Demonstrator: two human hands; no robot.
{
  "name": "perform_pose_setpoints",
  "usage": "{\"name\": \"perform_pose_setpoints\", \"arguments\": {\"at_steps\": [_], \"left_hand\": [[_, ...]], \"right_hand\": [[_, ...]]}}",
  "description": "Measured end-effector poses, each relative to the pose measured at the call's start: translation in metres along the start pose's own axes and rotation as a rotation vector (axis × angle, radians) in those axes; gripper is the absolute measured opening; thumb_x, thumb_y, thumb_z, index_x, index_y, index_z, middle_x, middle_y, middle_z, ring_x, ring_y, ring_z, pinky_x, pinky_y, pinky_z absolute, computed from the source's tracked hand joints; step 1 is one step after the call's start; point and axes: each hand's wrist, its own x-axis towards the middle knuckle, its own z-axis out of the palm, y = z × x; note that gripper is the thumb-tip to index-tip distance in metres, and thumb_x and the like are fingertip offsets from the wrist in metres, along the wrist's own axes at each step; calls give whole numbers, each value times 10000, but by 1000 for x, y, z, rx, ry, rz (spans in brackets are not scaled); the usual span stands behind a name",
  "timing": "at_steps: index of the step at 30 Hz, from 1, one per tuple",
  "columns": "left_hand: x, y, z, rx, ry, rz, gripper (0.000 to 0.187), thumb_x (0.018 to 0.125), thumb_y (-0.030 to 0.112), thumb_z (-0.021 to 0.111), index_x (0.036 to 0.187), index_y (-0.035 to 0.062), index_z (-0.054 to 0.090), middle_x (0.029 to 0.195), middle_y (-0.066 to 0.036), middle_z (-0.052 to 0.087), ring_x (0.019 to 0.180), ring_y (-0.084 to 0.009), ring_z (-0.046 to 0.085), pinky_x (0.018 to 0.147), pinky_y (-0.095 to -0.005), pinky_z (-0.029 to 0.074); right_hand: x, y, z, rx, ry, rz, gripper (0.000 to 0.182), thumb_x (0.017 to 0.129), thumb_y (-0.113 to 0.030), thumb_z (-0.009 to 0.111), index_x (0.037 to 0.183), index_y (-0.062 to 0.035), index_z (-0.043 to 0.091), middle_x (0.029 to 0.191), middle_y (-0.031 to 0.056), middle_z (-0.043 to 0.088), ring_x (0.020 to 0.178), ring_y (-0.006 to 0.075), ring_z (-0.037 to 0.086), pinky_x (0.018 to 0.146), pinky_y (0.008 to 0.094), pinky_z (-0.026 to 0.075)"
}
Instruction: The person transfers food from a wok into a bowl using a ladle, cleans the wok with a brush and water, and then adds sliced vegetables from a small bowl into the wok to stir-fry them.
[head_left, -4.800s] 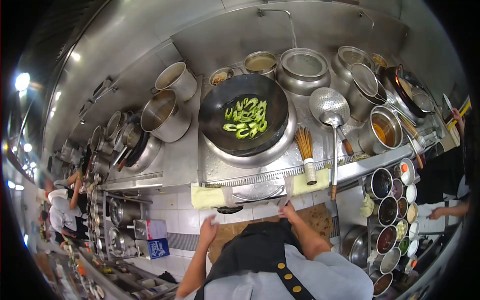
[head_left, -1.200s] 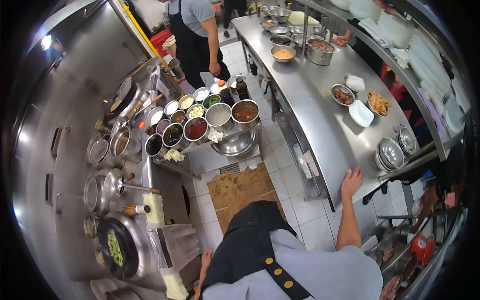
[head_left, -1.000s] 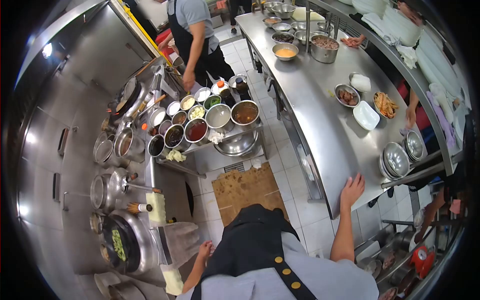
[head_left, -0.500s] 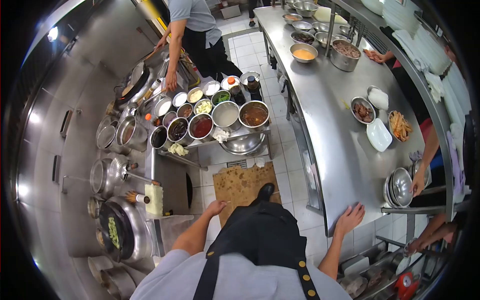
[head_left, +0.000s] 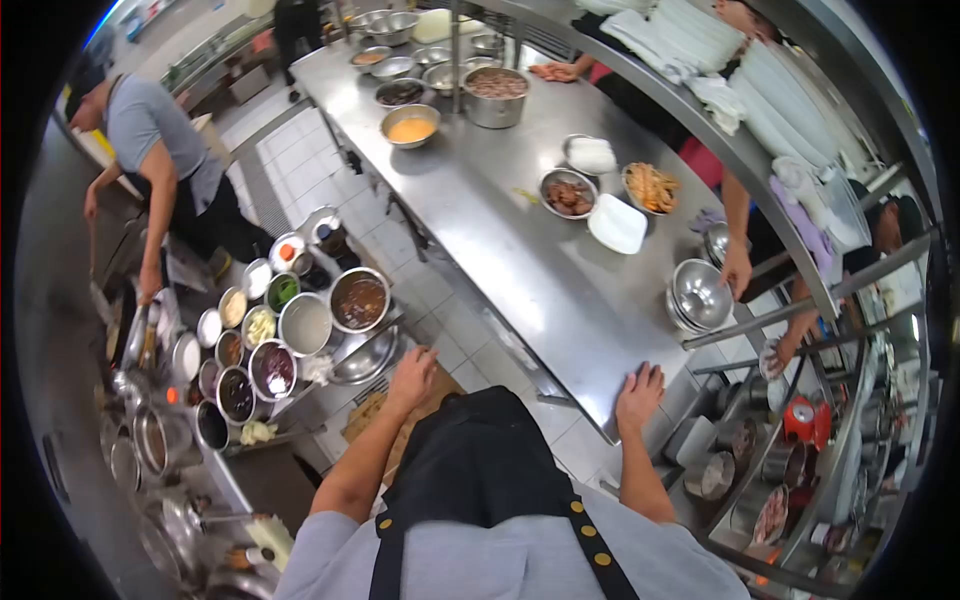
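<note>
My right hand (head_left: 640, 397) rests at the near corner of the steel table (head_left: 520, 270), fingers spread and nothing in it. My left hand (head_left: 412, 380) hangs in the air over the floor, fingers loosely bent and holding nothing I can see. Nearest to it is a steel bowl (head_left: 368, 358) below the condiment stand. Pots of brown sauce (head_left: 360, 300), pale liquid (head_left: 305, 325) and dark red sauce (head_left: 273, 369) stand on that stand. Up the table from my right hand sits a stack of steel bowls (head_left: 700, 295), touched by another person's hand (head_left: 737, 268).
A white square dish (head_left: 617, 224), a bowl of browned meat (head_left: 569, 194) and a bowl of orange strips (head_left: 650, 188) stand on the table. A co-worker (head_left: 165, 150) works at the stove at the left. Shelves with a red scale (head_left: 806, 420) lie at the right.
My view has swung to the right, bringing more of the table and shelves in. My left hand has come up and forward; my right hand stays at the table's corner.
</note>
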Motion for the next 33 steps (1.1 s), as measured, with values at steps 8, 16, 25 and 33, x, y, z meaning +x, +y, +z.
{"name": "perform_pose_setpoints", "arguments": {"at_steps": [8,16,25,33], "left_hand": [[140,93,4,137,50,557,483,823,155,643,1288,101,523,1315,-172,465,1291,-362,387,1069,-479,322],[221,127,63,209,-31,591,475,864,298,584,1290,97,522,1324,-182,465,1301,-382,366,1085,-516,271],[224,124,70,157,69,578,395,845,285,604,1188,90,574,1271,-172,504,1245,-379,422,1050,-507,306],[223,122,68,159,44,553,394,841,293,614,1178,90,591,1309,-166,484,1268,-363,404,1074,-508,290]], "right_hand": [[4,2,-2,21,-55,74,493,917,-294,522,1358,-81,457,1425,175,396,1335,367,333,1104,539,240],[9,5,-10,68,-75,122,491,908,-291,531,1348,-85,457,1428,162,388,1340,360,322,1108,539,246],[12,5,-10,66,-85,131,516,902,-290,541,1360,-70,448,1441,161,379,1346,364,312,1127,532,212],[12,3,-13,84,-65,134,515,898,-286,551,1352,-63,453,1427,165,393,1333,367,333,1111,534,241]]}}
